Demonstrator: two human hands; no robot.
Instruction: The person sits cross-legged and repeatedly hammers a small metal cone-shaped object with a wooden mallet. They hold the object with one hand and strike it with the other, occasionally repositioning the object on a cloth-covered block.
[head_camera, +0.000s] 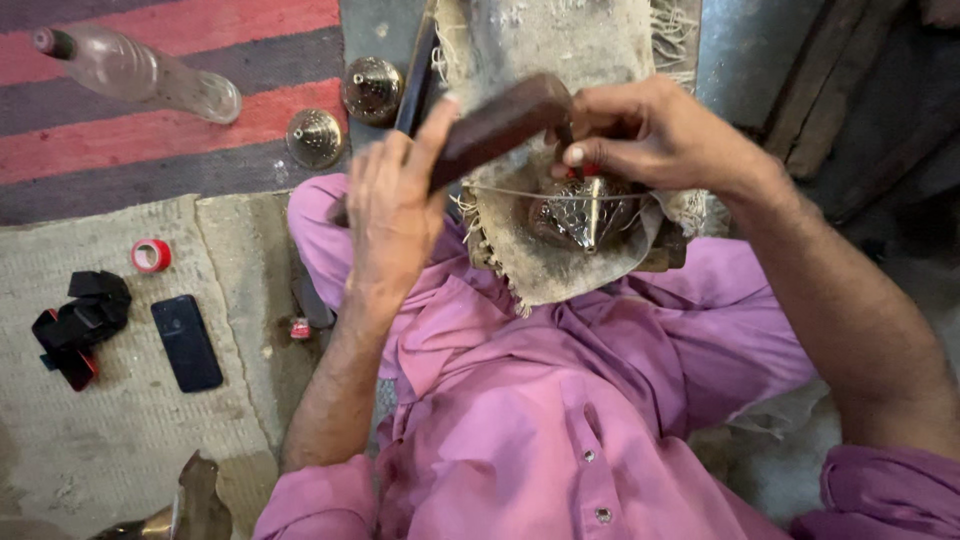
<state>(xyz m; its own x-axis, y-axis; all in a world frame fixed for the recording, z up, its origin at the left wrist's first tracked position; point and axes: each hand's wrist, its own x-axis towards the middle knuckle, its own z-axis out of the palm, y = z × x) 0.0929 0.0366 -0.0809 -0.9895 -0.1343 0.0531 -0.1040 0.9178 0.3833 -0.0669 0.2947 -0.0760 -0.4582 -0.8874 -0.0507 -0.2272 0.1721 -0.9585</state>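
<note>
- Right hand (640, 130) fingers pinch a thin red-tipped tool upright on the embossed metal piece (580, 212) at frame centre, on frayed cloth (560, 270).
- Left hand (395, 200) fingers wrap closed around the dark wooden mallet (500, 122).
- Best kept: tool steady, light square strikes.
- The tool's tip is hidden; the pattern is unclear.

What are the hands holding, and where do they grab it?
The left hand grips a dark wooden mallet by its lower end. The right hand pinches a small tool's top against the metal piece.
</note>
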